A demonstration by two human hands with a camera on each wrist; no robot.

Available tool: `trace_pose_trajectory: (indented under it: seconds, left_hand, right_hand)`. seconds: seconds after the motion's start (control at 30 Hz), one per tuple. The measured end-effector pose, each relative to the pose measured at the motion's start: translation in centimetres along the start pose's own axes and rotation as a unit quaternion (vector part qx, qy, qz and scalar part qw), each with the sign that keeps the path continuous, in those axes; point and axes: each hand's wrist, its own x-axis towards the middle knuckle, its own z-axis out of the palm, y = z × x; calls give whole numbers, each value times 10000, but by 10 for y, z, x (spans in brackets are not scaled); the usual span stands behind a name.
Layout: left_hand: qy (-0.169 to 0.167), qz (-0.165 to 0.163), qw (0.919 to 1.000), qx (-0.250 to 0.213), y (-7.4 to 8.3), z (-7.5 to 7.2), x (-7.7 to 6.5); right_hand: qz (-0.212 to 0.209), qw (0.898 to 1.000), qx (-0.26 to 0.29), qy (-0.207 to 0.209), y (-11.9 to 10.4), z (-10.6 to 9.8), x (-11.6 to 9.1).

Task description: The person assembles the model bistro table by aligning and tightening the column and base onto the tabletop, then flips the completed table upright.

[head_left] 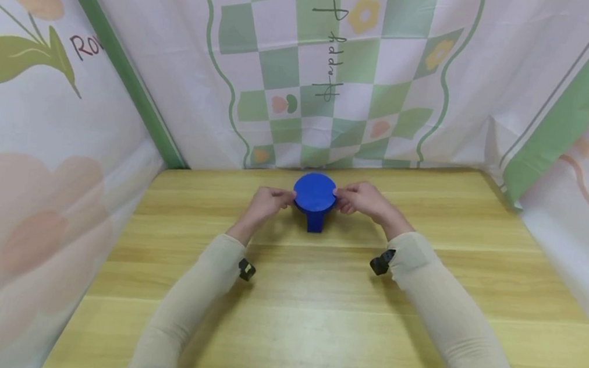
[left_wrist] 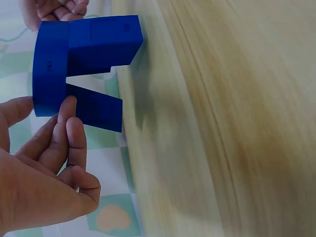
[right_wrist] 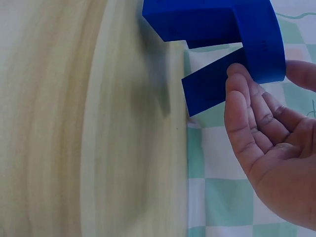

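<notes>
A small blue stool (head_left: 315, 191) with a flat round top and block-like legs stands upright near the far side of the table. My left hand (head_left: 268, 201) pinches the left edge of its top, thumb at the upper face and fingertips under the rim. From the opposite side, my right hand (head_left: 363, 200) pinches the right edge in the same way. The wrist views show two of the legs, a wide one (left_wrist: 106, 44) and a narrower one (right_wrist: 212, 83), with their ends close to the tabletop and a shadow beside them.
The wooden table (head_left: 309, 320) stretches from the stool toward me. A patterned cloth (head_left: 273, 65) with green checks hangs right behind the far table edge. Further cloth panels, a left one (head_left: 62, 199) and a right one (head_left: 579, 232), hang along the sides.
</notes>
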Motion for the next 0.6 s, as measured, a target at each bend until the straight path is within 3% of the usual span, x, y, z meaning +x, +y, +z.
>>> trace_pose_trajectory:
  seconds: [0.23, 0.6]
  left_hand:
    - [34, -112, 9999, 77, -3, 3, 0]
    - [89, 4, 9992, 389, -1, 4, 0]
  right_hand:
    - [113, 9999, -118, -35, 9, 5, 5]
    - [106, 9994, -302, -129, 10, 6, 6]
